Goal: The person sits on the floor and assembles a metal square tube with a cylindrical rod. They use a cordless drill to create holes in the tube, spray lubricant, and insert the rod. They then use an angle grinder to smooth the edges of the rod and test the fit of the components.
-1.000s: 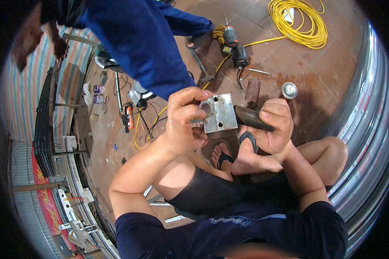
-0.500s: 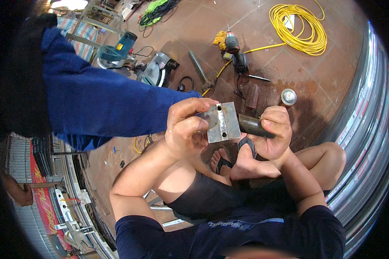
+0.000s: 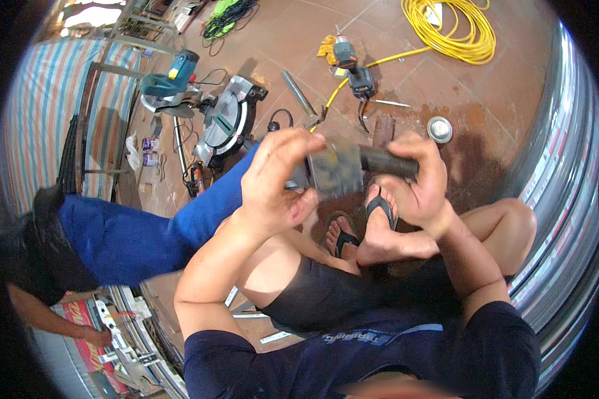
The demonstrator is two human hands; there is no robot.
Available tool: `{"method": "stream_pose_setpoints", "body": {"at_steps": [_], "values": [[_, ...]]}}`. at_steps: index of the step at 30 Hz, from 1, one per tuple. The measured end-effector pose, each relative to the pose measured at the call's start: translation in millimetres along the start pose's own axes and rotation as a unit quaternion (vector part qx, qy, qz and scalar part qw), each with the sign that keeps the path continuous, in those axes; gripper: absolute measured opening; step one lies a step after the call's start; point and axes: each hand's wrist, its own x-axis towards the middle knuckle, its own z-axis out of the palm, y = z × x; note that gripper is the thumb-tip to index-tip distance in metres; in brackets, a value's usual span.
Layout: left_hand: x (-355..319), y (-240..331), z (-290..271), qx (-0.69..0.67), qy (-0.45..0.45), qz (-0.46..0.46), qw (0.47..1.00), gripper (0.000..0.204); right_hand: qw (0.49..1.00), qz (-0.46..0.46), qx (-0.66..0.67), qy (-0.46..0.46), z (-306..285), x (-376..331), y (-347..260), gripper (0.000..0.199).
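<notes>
My left hand (image 3: pixel 271 183) is closed around the edge of a squarish metal block (image 3: pixel 337 169), which is smeared by motion. My right hand (image 3: pixel 424 178) grips a dark, worn metal cylinder (image 3: pixel 387 161), thumb along its upper side. The cylinder's left end meets the block's right side; whether the two are joined I cannot tell. Both pieces are held up over the floor, above my sandalled feet (image 3: pixel 381 207).
Beyond my hands lie a cordless drill (image 3: pixel 346 53), a metal tube (image 3: pixel 298 93), a spray can (image 3: pixel 440 130) and a coiled yellow cable (image 3: pixel 469 40). A mitre saw (image 3: pixel 227 123) stands farther left. Another person's blue-trousered leg (image 3: pixel 133 236) reaches in; wrapped long profiles (image 3: pixel 566 199) line the right.
The metal block has turned, so its grooved face with two holes no longer shows clearly. The other person's leg has shifted left and lower, uncovering more of the mitre saw.
</notes>
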Motion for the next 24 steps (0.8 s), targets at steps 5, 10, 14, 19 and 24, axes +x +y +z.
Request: {"method": "stream_pose_setpoints", "body": {"at_steps": [5, 10, 14, 19, 24], "values": [[0, 5, 10, -0.118, -0.075, -0.206, 0.968, 0.079, 0.993, 0.077, -0.049, -0.075, -8, 10, -3, 0.053], [-5, 0, 12, -0.378, -0.107, -0.390, 0.833, 0.074, 0.983, 0.078, -0.055, -0.157, -14, 20, -3, 0.049], [-6, -6, 10, -0.424, -0.127, -0.471, 0.763, 0.061, 0.970, 0.155, -0.009, -0.188, -17, 24, 0, 0.046], [0, -13, 13, -0.465, -0.150, -0.562, 0.667, 0.060, 0.952, 0.206, 0.061, -0.218, -17, 22, 15, 0.038], [3, -19, 12, -0.470, -0.180, -0.539, 0.675, 0.078, 0.937, 0.259, 0.113, -0.206, -13, 12, 25, 0.038]]}}
